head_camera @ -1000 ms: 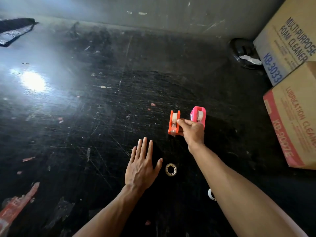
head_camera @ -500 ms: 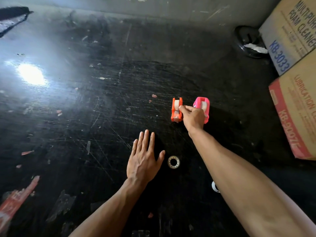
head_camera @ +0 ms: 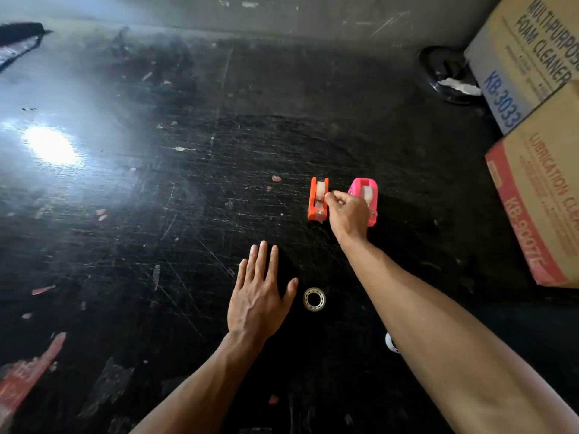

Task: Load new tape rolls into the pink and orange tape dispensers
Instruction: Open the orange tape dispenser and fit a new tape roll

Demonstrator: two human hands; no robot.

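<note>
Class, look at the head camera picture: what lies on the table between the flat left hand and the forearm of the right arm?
In the head view, one small tape roll lies flat on the black table between the left hand and the right forearm.

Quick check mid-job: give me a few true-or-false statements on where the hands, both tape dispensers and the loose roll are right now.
1. The orange plastic tape dispenser stands left of the pink plastic tape dispenser. True.
2. The left hand grips the loose roll. False: it lies flat and open, beside the small clear tape roll.
3. The right hand reaches between the dispensers, fingertips at the orange one. True.
4. Both dispensers are empty. False: each shows a pale roll inside.
</note>
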